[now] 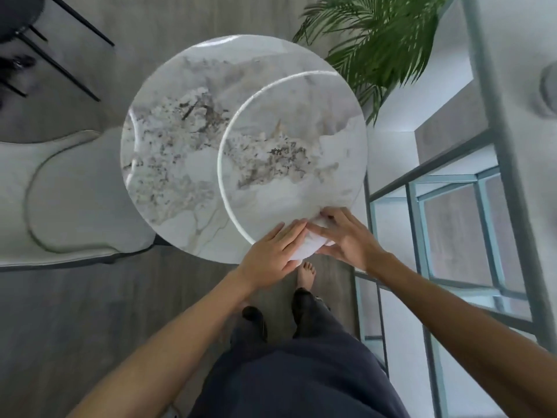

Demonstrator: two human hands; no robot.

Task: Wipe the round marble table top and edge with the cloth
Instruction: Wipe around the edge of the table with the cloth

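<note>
Two round marble table tops overlap in the head view: a larger lower one (168, 152) and a smaller raised one (289, 140) with a white rim, nearer to me on the right. A white cloth (310, 241) lies bunched on the near edge of the smaller top. My left hand (272, 251) presses flat on the cloth's left side with fingers extended. My right hand (346, 236) grips the cloth's right side, fingers curled over it. Most of the cloth is hidden under both hands.
A light upholstered seat (75, 191) stands left of the tables. A green palm plant (376, 40) leans over the far right. A metal and glass shelf frame (452, 221) rises close on the right. Black chair legs (60, 55) stand far left. My bare foot (306, 274) is below the table edge.
</note>
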